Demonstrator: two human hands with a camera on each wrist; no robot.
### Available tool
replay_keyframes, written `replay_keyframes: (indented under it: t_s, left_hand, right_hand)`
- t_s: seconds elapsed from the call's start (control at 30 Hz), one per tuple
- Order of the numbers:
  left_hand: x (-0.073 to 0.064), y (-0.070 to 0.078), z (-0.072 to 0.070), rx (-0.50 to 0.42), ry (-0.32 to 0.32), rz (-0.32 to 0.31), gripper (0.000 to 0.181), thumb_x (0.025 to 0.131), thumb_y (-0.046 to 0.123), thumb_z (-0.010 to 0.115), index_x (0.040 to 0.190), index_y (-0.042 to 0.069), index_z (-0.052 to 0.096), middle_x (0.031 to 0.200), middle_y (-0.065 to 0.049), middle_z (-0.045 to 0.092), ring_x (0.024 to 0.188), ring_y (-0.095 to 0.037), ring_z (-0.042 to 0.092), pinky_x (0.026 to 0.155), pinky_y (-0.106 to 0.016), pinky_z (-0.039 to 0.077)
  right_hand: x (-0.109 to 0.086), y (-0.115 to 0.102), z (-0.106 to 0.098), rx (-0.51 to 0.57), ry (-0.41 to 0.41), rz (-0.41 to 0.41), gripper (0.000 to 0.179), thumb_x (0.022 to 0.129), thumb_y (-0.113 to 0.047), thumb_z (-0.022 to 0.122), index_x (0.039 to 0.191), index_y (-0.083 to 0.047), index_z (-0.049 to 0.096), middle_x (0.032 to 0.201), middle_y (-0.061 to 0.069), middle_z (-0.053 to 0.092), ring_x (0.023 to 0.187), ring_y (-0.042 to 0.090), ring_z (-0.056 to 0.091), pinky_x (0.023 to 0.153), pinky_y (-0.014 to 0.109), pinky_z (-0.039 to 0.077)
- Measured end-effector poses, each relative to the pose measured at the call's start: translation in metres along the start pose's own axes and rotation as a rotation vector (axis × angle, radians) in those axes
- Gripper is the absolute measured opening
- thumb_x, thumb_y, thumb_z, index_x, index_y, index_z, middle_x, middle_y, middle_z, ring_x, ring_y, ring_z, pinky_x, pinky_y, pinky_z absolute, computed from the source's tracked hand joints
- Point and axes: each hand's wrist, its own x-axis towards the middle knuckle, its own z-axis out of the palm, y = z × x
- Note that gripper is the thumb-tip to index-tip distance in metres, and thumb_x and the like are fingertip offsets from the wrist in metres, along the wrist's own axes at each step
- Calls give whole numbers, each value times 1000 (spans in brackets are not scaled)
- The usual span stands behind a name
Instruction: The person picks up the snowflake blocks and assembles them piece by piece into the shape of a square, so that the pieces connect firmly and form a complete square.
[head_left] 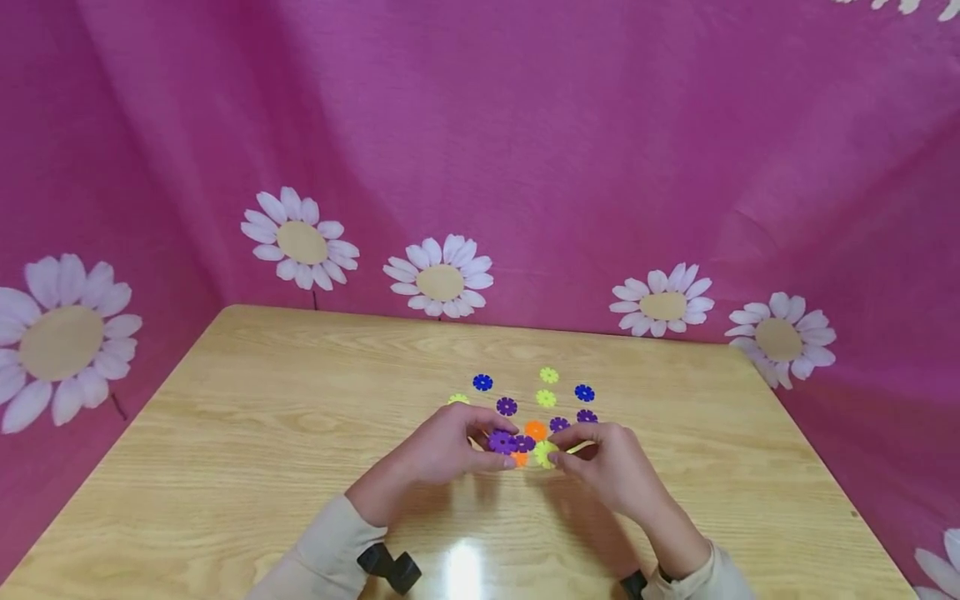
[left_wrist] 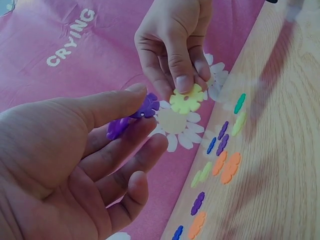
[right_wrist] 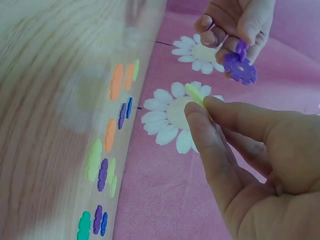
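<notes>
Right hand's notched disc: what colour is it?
Yellow; the notched disc shows best in the left wrist view.

The word CRYING (left_wrist: 73,38) is printed on the daisy-print cloth (head_left: 525,167) beyond the table's far edge (head_left: 480,325). Higher white marks (head_left: 909,6) are cropped past reading.

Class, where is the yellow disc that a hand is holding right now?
In the head view, the yellow disc is pinched in the right hand, just right of the purple discs in the left hand, above the wooden tabletop.
</notes>
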Motion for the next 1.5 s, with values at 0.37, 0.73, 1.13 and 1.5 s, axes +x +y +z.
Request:
replay_keyframes:
  t_s: [0.37, 0.73, 1.13, 1.5]
  left_hand:
    - [1, 0, 0, -4, 26, -11, 36, 85, 26, 81, 119, 14, 73, 103, 4, 73, 89, -11, 65, 82, -30, 55]
    - [1, 1, 1, -35, 16, -2, 37, 85, 23, 81, 120, 13, 72, 104, 2, 73, 89, -11, 66, 82, -28, 55]
    - [1, 1, 3, -97, 2, 5, 37, 87, 25, 79, 121, 13, 71, 102, 2, 72, 89, -13, 65, 78, -27, 55]
    - [0, 1, 6, -222, -12, 0, 41, 89, 14, 76, 127, 2, 67, 115, -15, 72, 91, -17, 73, 78, -29, 60]
  right_hand:
    - [-2, -3, -8, 77, 0, -2, 12, 85, -8, 78, 97, -9, 76, 98, 7, 75, 74, 12, 71, 64, 22, 57]
    - [-6, -7, -11, 148, -30, -7, 13, 86, -12, 79, 98, -8, 75, 104, 9, 74, 75, 12, 71, 66, 23, 58]
    - [-3, -1, -17, 399, -117, 52, 28, 88, -12, 76, 107, 7, 69, 96, 17, 69, 78, 29, 74, 74, 39, 62]
    - [-2, -2, -18, 504, -143, 142, 33, 90, -12, 75, 111, 10, 65, 98, 13, 69, 83, 18, 73, 77, 37, 61]
